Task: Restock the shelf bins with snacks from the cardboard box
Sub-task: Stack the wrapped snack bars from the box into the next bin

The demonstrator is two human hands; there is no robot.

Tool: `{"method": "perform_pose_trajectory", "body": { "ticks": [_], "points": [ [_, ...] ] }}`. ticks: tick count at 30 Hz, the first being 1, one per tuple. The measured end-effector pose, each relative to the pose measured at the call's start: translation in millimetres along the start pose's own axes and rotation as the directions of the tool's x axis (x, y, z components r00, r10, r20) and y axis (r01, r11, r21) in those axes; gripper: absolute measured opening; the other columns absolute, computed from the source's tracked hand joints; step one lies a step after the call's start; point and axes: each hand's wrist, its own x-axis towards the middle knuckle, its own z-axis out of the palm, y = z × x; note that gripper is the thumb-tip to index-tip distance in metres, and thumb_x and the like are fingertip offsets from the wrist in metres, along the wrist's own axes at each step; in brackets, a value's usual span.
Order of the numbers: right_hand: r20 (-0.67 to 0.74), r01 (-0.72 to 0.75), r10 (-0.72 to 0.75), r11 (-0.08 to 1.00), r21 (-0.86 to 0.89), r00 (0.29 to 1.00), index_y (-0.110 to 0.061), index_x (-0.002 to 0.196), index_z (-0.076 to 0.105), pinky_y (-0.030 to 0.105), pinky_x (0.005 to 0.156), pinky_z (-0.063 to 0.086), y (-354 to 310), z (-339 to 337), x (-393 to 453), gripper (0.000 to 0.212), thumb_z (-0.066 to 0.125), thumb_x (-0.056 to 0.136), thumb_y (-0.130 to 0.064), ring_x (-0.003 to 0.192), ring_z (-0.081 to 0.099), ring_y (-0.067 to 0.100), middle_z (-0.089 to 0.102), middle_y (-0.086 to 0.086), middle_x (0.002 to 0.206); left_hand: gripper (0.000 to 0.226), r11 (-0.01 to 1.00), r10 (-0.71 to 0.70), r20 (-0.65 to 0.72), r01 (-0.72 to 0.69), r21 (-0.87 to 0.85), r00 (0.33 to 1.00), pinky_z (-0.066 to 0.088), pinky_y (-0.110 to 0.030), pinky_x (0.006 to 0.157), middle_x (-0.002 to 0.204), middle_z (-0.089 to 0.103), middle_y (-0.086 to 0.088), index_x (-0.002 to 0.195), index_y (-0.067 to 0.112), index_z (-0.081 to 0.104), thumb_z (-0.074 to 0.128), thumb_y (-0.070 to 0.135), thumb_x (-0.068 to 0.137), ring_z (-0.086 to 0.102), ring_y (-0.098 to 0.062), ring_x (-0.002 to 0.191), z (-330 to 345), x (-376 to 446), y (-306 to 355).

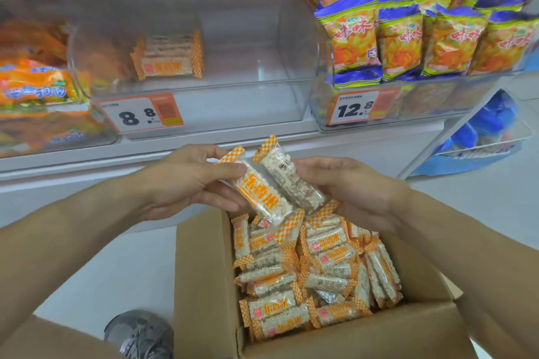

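An open cardboard box [204, 285] on the floor holds several white rice-cracker packs [315, 271] with orange checked ends. Above the box, my left hand [186, 181] pinches one pack [259, 195] with orange print facing up. My right hand [350, 189] holds a second pack [291, 181] beside it, fingers curled under it. The two packs touch. Ahead, a clear shelf bin [248, 73] holds a small stack of the same packs [169, 58] at its back left.
A price tag reading 8.8 [143, 114] fronts the middle bin. The left bin holds orange snack bags [35, 87]; the right bin is full of yellow-purple bags [423, 41] with a 12.8 tag [358, 105]. A blue-filled bin [481, 131] stands lower right. My grey shoe [140, 335] is beside the box.
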Motion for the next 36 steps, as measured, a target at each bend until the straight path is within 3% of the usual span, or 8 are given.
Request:
{"method": "perform_pose_trajectory", "body": {
  "ticks": [2, 5, 9, 13, 23, 29, 33, 36],
  "points": [
    [-0.023, 0.057, -0.056, 0.998, 0.02, 0.998, -0.006, 0.12, 0.067, 0.03, 0.079, 0.057, -0.9, 6.0, 0.6, 0.046, 0.076, 0.076, -0.015, 0.093, 0.07, 0.02, 0.074, 0.014, 0.112, 0.028, 1.0, -0.015, -0.024, 0.016, 0.012, 1.0, 0.062, -0.03, 0.066, 0.099, 0.075, -0.022, 0.113, 0.0, 0.059, 0.067, 0.015, 0.09, 0.074, -0.028, 0.075, -3.7, 2.5, -0.1],
    [-0.097, 0.248, -0.275, 0.943, -0.221, 0.957, -0.014, 0.11, 0.071, 0.031, 0.086, 0.058, 1.5, 14.8, 1.4, 0.06, 0.09, 0.053, -0.019, 0.098, 0.072, 0.021, 0.076, 0.005, 0.105, 0.02, 0.999, -0.047, -0.009, 0.047, -0.014, 0.999, 0.063, -0.031, 0.072, 0.101, 0.074, -0.022, 0.111, -0.001, 0.067, 0.06, 0.011, 0.096, 0.074, -0.031, 0.086, -4.7, 3.9, -0.2],
    [-0.069, 0.353, -0.521, 0.663, -0.66, 0.85, -0.03, 0.098, 0.071, 0.027, 0.081, 0.053, 3.5, 28.9, 1.1, 0.048, 0.098, 0.059, -0.024, 0.093, 0.065, 0.008, 0.071, -0.008, 0.094, 0.025, 0.988, -0.036, 0.014, 0.038, -0.149, 0.999, 0.062, -0.034, 0.078, 0.105, 0.073, -0.024, 0.116, -0.002, 0.066, 0.052, 0.003, 0.096, 0.073, -0.036, 0.095, 1.1, 1.7, 0.2],
    [-0.046, 0.36, -0.599, 0.539, -0.761, 0.799, -0.031, 0.101, 0.065, 0.021, 0.082, 0.05, 3.1, 33.6, 4.1, 0.046, 0.093, 0.066, -0.022, 0.097, 0.06, 0.005, 0.062, -0.014, 0.1, 0.031, 0.965, -0.011, -0.016, 0.006, -0.262, 1.0, 0.062, -0.034, 0.071, 0.11, 0.07, -0.027, 0.12, -0.009, 0.062, 0.053, 0.002, 0.092, 0.072, -0.039, 0.094, 5.0, 4.1, 0.0],
    [0.05, 0.368, -0.664, 0.349, -0.862, 0.746, -0.033, 0.109, 0.069, 0.009, 0.084, 0.042, -15.8, 22.7, 0.3, 0.044, 0.089, 0.07, -0.028, 0.101, 0.059, -0.003, 0.066, -0.019, 0.101, 0.042, 0.891, 0.042, 0.046, -0.017, -0.453, 0.998, 0.054, -0.046, 0.094, 0.125, 0.067, -0.021, 0.127, -0.006, 0.057, 0.045, 0.024, 0.1, 0.063, -0.037, 0.117, 11.8, -4.0, 8.1],
    [0.245, 0.509, -0.654, 0.247, -0.825, 0.715, -0.032, 0.115, 0.067, 0.012, 0.083, 0.041, -16.6, 30.8, 5.1, 0.052, 0.09, 0.069, -0.04, 0.101, 0.058, -0.001, 0.063, -0.015, 0.106, 0.047, 0.98, 0.143, -0.004, -0.142, -0.142, 0.99, 0.059, -0.033, 0.087, 0.115, 0.071, -0.019, 0.12, 0.001, 0.062, 0.072, 0.014, 0.075, 0.07, -0.032, 0.106, 17.3, -10.3, 3.8],
    [0.255, 0.457, -0.481, 0.368, -0.81, 0.839, -0.041, 0.13, 0.054, 0.026, 0.097, 0.047, -30.6, 27.5, -0.1, 0.072, 0.08, 0.066, -0.064, 0.121, 0.053, -0.002, 0.059, -0.02, 0.126, 0.044, 0.973, 0.225, 0.037, -0.227, 0.041, 0.974, 0.058, -0.031, 0.088, 0.112, 0.07, -0.018, 0.115, 0.011, 0.069, 0.084, 0.007, 0.074, 0.07, -0.024, 0.097, 1.4, -14.0, 6.1],
    [0.261, 0.403, -0.396, 0.333, -0.852, 0.88, -0.045, 0.132, 0.052, 0.026, 0.101, 0.047, -37.6, 26.7, -2.3, 0.071, 0.075, 0.069, -0.069, 0.118, 0.054, -0.01, 0.063, -0.022, 0.126, 0.045, 0.95, 0.279, 0.141, -0.295, 0.105, 0.95, 0.056, -0.026, 0.084, 0.109, 0.072, -0.01, 0.119, 0.016, 0.067, 0.081, 0.004, 0.077, 0.069, -0.02, 0.096, -11.8, -21.9, 12.4]
  ]
}}
